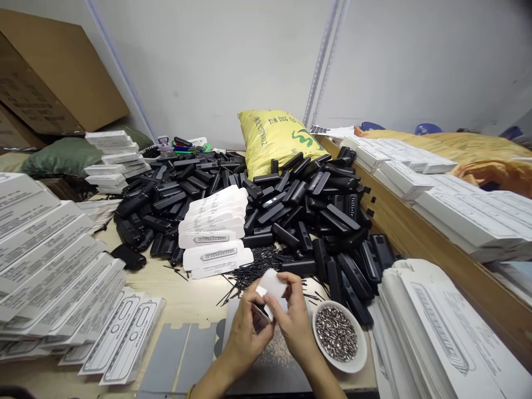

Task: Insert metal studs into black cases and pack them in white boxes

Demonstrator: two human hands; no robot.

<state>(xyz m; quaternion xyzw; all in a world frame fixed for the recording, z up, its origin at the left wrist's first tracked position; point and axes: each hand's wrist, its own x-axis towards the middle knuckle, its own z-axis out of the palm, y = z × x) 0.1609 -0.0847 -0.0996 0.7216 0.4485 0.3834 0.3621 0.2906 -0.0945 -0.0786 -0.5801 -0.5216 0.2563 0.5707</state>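
Note:
Above a grey mat (249, 382) at the front of the table, both hands are on one small white box (272, 284) seen from its end. My left hand (249, 324) is closed around its body, where something dark shows at the end. My right hand (293, 316) pinches a raised white flap between thumb and fingers. What lies inside the box is mostly hidden. Just beyond the hands is a heap of thin black sticks (266, 260). A white bowl (361, 363) of small shiny metal pieces (336, 332) stands to the right of my right hand.
Black plastic cases (291, 194) pile up across the back, against a yellow sack (274, 138). Flat white cartons (218, 221) lie ahead of the hands. Packed white boxes (54, 260) are stacked left; more flat cartons (449, 321) stand right, below a wooden ledge (415, 233).

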